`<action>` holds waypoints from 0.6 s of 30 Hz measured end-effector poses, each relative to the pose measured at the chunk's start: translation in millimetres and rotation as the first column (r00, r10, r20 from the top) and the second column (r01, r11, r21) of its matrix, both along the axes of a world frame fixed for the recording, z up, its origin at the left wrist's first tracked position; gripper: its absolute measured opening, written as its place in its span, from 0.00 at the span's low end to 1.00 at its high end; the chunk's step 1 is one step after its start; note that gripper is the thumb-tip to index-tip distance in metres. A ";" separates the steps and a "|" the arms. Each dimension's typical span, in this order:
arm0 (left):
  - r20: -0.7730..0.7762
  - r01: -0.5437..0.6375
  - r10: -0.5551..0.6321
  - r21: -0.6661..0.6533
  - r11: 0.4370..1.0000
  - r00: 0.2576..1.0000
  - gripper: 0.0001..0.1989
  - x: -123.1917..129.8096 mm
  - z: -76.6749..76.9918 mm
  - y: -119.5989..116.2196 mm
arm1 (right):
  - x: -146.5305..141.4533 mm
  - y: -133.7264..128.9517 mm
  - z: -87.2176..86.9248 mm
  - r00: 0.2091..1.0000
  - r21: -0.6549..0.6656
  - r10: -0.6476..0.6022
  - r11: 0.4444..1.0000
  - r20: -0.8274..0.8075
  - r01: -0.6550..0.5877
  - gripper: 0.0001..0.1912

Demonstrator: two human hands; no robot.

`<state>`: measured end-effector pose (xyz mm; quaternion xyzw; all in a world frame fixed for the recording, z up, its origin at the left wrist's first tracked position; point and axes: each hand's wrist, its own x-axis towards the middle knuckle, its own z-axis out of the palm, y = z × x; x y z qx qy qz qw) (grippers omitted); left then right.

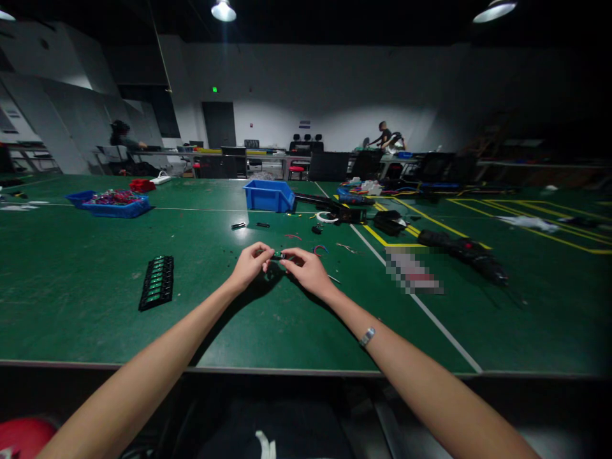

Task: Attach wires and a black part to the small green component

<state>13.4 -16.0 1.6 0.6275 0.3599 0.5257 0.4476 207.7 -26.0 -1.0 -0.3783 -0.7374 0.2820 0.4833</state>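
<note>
My left hand (pixel 250 265) and my right hand (pixel 306 269) meet over the green table (pixel 224 344), fingertips pinched. Between them is a small black part with a green board (pixel 278 255), gripped from both sides; much of it is hidden behind the fingers. To the left lies a row of several similar black parts with green boards (pixel 157 282), set side by side. Beyond my hands are two small black strips, one a black strip (pixel 262 224). A short red and blue wire (pixel 320 250) lies just past my right hand.
A blue bin (pixel 269 195) stands beyond my hands. At the far left, a blue tray (pixel 117 205) holds red and purple pieces. A white ring (pixel 327 217), black tools and a dark power tool (pixel 463 255) lie to the right. People sit at benches behind.
</note>
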 end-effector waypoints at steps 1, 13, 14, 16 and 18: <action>0.010 0.007 -0.007 -0.011 1.000 1.000 0.15 -0.2 -0.4 0.4 | 0.0 0.2 -0.1 1.000 0.005 0.000 1.000 -0.002 0.000 0.15; 0.175 0.087 -0.058 -0.160 0.983 0.983 0.17 -0.2 -3.7 2.7 | -0.8 -1.2 0.8 1.000 0.031 0.010 0.999 -0.016 -0.010 0.15; 0.181 0.090 -0.059 -0.168 0.982 0.982 0.17 -0.1 -3.5 2.6 | -0.8 -1.3 0.9 1.000 0.034 0.009 0.999 -0.014 -0.009 0.15; 0.188 0.094 -0.059 -0.180 0.979 0.980 0.17 -0.1 -3.3 2.3 | -0.8 -1.4 1.0 1.000 0.038 0.007 0.999 -0.012 -0.007 0.15; 0.200 0.097 -0.059 -0.190 0.977 0.978 0.17 -0.2 -3.2 2.0 | -0.9 -1.7 1.2 1.000 0.040 0.005 0.999 -0.013 -0.005 0.15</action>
